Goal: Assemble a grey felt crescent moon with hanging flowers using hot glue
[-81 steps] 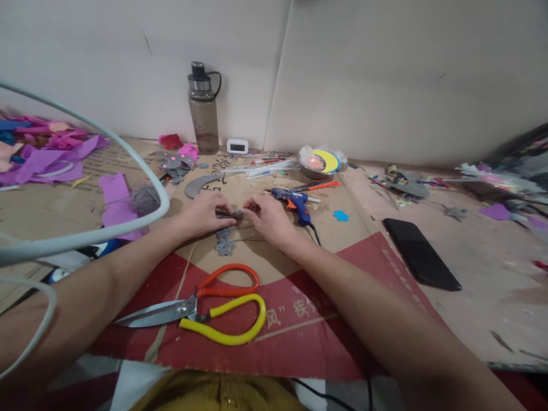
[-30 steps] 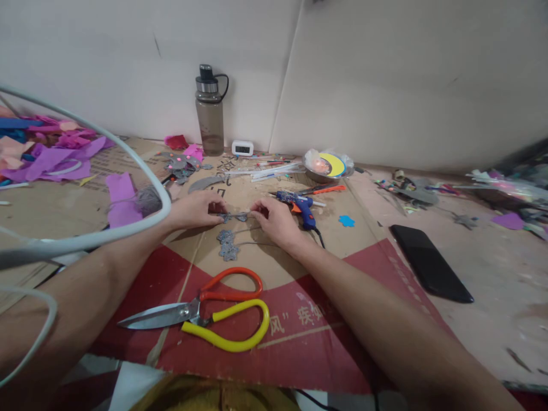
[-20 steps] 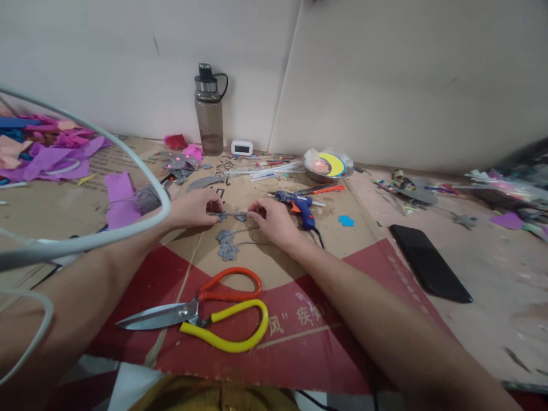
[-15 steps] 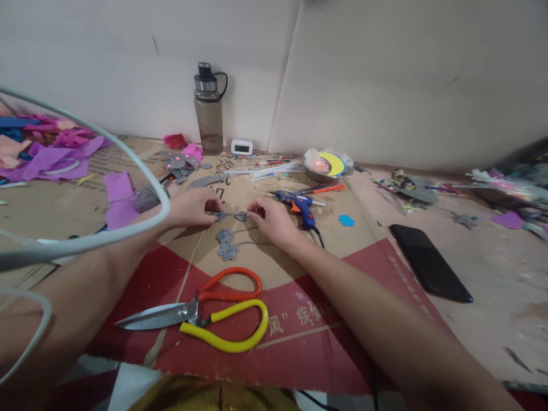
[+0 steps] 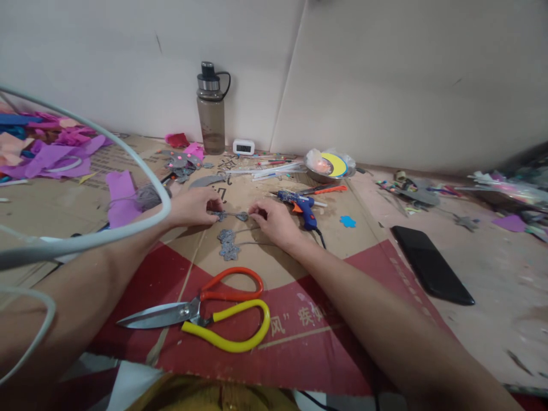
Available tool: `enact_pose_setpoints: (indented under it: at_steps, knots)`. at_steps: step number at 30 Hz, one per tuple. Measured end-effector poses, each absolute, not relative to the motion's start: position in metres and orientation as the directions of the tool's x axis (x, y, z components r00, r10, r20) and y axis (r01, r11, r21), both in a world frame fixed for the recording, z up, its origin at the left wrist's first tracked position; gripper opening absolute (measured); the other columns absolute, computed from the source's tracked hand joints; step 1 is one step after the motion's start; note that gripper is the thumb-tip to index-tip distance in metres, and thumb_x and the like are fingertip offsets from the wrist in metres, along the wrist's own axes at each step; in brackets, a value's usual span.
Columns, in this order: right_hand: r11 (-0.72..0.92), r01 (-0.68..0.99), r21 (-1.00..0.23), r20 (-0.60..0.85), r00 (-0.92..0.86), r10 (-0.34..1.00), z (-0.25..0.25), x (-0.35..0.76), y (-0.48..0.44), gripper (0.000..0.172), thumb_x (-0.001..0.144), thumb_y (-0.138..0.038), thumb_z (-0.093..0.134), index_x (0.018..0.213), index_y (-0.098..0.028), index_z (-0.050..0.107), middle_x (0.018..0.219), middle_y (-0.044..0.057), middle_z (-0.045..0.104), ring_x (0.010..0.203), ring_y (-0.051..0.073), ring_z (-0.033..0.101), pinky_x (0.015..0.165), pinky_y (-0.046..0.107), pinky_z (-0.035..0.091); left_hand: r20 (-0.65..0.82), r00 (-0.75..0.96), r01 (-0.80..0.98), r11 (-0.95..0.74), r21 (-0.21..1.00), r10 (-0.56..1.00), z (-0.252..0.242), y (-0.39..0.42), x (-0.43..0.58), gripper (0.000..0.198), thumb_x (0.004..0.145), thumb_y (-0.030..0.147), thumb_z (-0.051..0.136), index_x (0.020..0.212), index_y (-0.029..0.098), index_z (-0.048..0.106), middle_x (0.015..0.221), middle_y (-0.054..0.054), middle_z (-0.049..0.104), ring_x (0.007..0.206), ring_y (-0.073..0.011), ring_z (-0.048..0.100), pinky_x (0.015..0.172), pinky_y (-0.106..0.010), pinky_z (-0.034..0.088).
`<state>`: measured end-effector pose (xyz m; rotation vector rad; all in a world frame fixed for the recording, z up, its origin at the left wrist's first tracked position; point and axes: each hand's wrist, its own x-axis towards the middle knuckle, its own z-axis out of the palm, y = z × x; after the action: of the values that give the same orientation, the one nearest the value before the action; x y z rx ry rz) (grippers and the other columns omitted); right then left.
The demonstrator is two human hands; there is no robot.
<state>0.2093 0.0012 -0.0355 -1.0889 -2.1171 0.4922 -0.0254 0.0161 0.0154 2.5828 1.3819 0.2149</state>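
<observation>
Between my hands lies a thin grey yarn piece with a small leaf-like shape on it, low over the cardboard. My left hand pinches its left end, where fingers partly hide a grey tuft. At the other end, the fingertips of my right hand are closed on or right against the yarn. Nearer to me rests a grey flower-shaped yarn piece, its loose strands running right under my right wrist. A blue glue gun lies just beyond my right hand.
Large scissors with red and yellow handles lie in front of me. A bottle, a small white clock and a metal bowl stand at the back. A phone is at right. A white cable arches over my left arm.
The view has shifted very slightly. My hands keep nearly the same pose around the grey yarn piece; nothing else has visibly moved.
</observation>
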Motion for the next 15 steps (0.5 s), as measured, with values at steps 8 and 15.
enact_pose_setpoints:
  at_steps: [8, 15]
  knots:
    - [0.592, 0.552, -0.588, 0.425, -0.412, 0.806, -0.0389, 0.2098, 0.0034, 0.013, 0.077, -0.007, 0.059, 0.079, -0.017, 0.066, 0.080, 0.004, 0.066, 0.078, 0.016, 0.057, 0.076, 0.028, 0.043, 0.025, 0.566, 0.797, -0.555, 0.240, 0.824, 0.0135, 0.0191, -0.0268, 0.025, 0.066, 0.029, 0.058, 0.085, 0.016, 0.068, 0.085, -0.006, 0.066, 0.078, -0.0175, 0.059, 0.071, -0.028, 0.046]
    - [0.597, 0.563, -0.572, 0.434, -0.410, 0.803, -0.0389, 0.2096, 0.0031, 0.015, 0.077, -0.006, 0.058, 0.078, -0.018, 0.066, 0.081, 0.004, 0.065, 0.079, 0.016, 0.057, 0.077, 0.028, 0.043, 0.022, 0.556, 0.805, -0.544, 0.237, 0.831, 0.0142, 0.0188, -0.0262, 0.025, 0.065, 0.029, 0.058, 0.084, 0.016, 0.069, 0.086, -0.006, 0.066, 0.078, -0.0183, 0.060, 0.072, -0.028, 0.047]
